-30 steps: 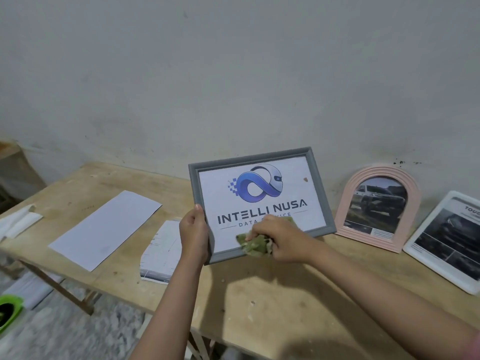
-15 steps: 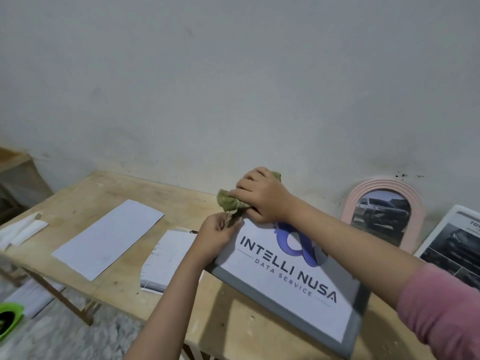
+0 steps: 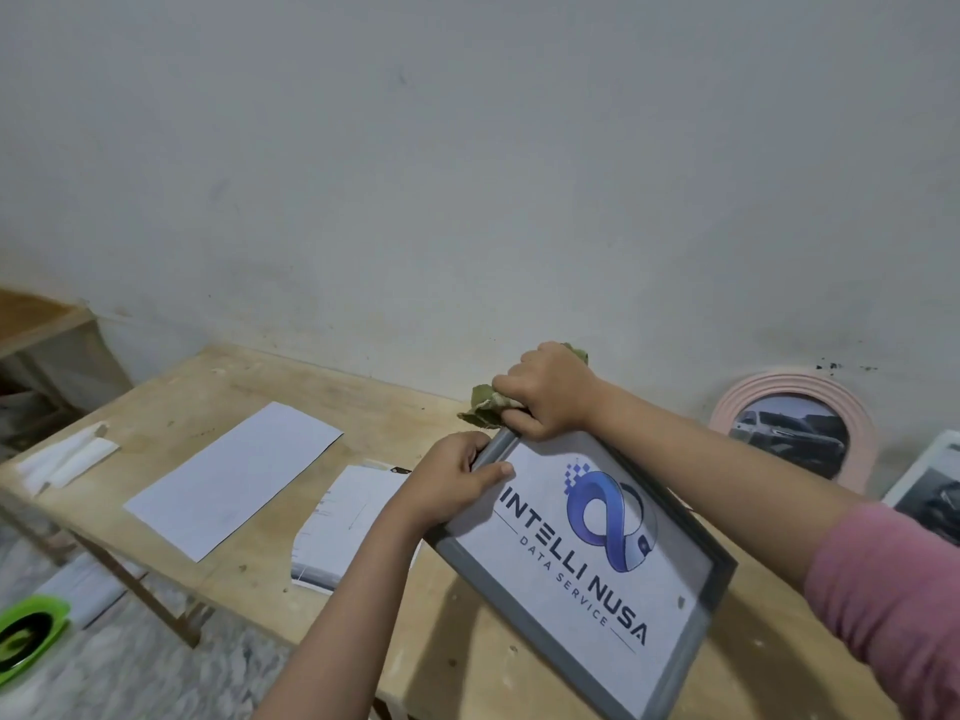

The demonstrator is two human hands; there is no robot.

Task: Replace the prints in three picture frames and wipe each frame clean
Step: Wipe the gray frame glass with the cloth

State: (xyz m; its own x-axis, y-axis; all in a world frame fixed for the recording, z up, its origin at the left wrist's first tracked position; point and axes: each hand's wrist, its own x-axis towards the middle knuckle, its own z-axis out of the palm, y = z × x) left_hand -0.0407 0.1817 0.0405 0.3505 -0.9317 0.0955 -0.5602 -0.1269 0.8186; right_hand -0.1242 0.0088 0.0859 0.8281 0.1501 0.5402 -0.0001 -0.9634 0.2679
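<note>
Grey picture frame (image 3: 691,652) with a white print (image 3: 587,558) reading "INTELLI NUSA DATA SERVICE" under a blue looping logo is held tilted above a wooden tabletop (image 3: 249,569), its top-left corner raised toward the wall. The left hand (image 3: 452,480) grips the frame's left edge near that corner — fingers curled behind the moulding, thumb lying across the front of the print. The right hand (image 3: 545,392) sits at the raised corner, its fingers closed around a crumpled olive-green cloth (image 3: 485,407) and pressing it against the frame's upper edge; a pink sleeve (image 3: 893,595) covers that arm near the picture's right side.

Against the wall to the right leans an arched pink frame (image 3: 862,439) showing a dark car, and just beside it, cut off by the picture's edge, a white frame (image 3: 930,491) with another car print. On the tabletop to the left lie a blank white sheet (image 3: 234,475), a white print turned face down (image 3: 343,527) partly behind the left forearm, and folded white paper strips (image 3: 67,459) near the far left end. A green object (image 3: 26,641) rests on the floor below — too blurred to identify.
</note>
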